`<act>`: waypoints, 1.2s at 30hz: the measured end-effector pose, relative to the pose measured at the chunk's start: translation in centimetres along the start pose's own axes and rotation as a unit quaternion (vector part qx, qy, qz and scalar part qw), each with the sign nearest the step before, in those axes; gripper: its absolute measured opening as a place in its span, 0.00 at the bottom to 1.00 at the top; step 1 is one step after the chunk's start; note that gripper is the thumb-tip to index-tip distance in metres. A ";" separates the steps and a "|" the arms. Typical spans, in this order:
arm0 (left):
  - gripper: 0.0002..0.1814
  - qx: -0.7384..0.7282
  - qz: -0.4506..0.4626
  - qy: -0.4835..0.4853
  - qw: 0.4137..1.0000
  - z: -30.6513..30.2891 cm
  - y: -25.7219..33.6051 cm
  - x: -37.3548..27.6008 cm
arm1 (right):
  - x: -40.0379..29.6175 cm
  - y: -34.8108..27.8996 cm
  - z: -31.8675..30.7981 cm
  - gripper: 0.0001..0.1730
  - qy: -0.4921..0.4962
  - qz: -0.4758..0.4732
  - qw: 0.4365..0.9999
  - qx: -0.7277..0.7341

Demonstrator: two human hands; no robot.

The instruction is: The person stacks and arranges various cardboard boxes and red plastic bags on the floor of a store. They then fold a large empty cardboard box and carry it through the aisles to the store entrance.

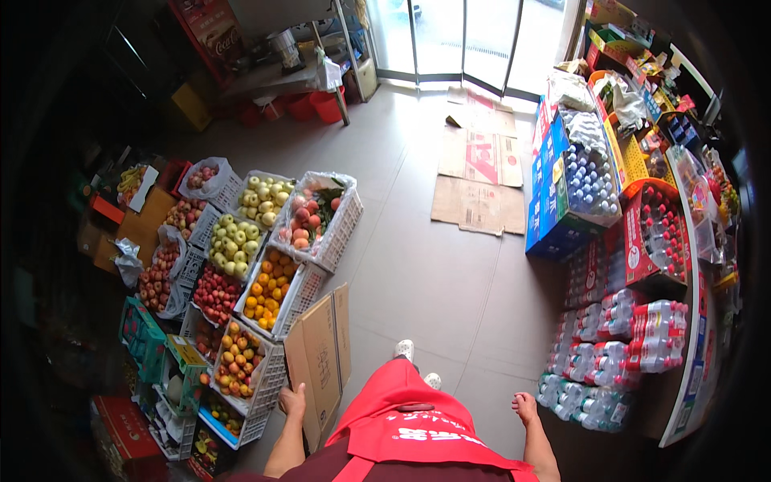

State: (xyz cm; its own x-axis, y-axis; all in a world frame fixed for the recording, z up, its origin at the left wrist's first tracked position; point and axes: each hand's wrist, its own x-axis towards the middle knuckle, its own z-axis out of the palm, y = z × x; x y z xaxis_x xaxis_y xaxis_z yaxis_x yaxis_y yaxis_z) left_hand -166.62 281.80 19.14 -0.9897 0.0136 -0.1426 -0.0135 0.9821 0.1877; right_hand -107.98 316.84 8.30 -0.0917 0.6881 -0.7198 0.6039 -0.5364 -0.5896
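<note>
My left hand (293,400) grips the edge of a large flattened cardboard box (319,355), which hangs upright at my left side beside the fruit crates. My right hand (525,406) hangs free at my right, its fingers curled with nothing seen in them, near packs of bottled water (587,400). Between my hands is the red apron (415,416) on my body, and white shoes (405,349) show on the tiled floor below it. Close to the cardboard stand a white plastic crate of peaches and nectarines (238,361) and a crate of oranges (265,292).
Further crates hold green pears (234,244) and bagged peaches (310,217). Flattened cardboard (479,159) lies on the floor before the glass doors (464,42). Along the right stand blue boxes of bottles (551,193) and a loaded counter (692,337). Red buckets (327,105) are under a table.
</note>
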 end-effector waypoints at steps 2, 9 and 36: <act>0.27 -0.035 -0.009 -0.021 0.999 0.0 6.1 1.0 | 5.4 -6.2 -1.2 0.16 -0.017 -0.033 0.999 -0.003; 0.24 0.051 -0.024 -0.071 0.996 7.1 21.8 8.6 | 16.6 -20.5 1.5 0.18 -0.086 -0.014 0.996 -0.009; 0.19 -0.019 0.023 -0.143 0.989 20.6 62.3 20.3 | 66.6 -45.4 3.4 0.22 -0.160 0.118 0.979 -0.053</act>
State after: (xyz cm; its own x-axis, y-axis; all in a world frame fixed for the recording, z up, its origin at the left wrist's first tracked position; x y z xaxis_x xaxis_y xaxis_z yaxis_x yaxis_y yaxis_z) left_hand -184.58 347.10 7.89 -0.9084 0.1158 -0.4017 0.0195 0.9715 0.2361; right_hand -144.17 385.31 -14.12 -0.1717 0.3537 -0.9195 0.7152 -0.5971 -0.3632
